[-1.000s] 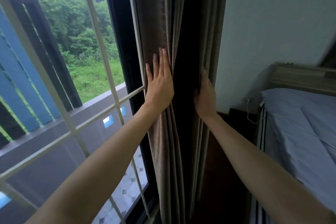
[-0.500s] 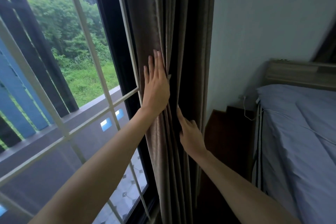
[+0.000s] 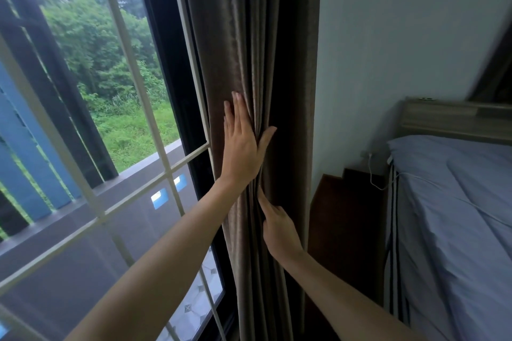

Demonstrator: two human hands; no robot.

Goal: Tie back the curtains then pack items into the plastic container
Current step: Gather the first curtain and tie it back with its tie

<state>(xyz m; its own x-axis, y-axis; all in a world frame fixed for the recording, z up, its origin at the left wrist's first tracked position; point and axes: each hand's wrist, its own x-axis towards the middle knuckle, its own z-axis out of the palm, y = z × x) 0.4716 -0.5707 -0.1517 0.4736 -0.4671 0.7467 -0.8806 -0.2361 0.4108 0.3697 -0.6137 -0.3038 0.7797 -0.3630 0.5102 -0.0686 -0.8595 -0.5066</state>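
A brown curtain [image 3: 249, 36] hangs bunched in folds between the window and the white wall. My left hand [image 3: 242, 144] lies flat against the curtain's window side, fingers straight and pointing up, thumb spread to the right over a fold. Just below it, my right hand [image 3: 277, 227] touches the folds with its index finger pointing up into them; its other fingers are curled and partly hidden. No tie-back and no plastic container are in view.
A window with a white grille [image 3: 155, 108] fills the left, with a dark frame [image 3: 166, 63] beside the curtain. To the right stand a white wall [image 3: 401, 36], a dark wooden nightstand [image 3: 346, 216] with a white cable, and a bed [image 3: 457, 216] with blue bedding.
My right hand came off the curtain's right edge, dropped lower and moved left under my left hand. My left hand stayed flat on the curtain and spread its thumb.
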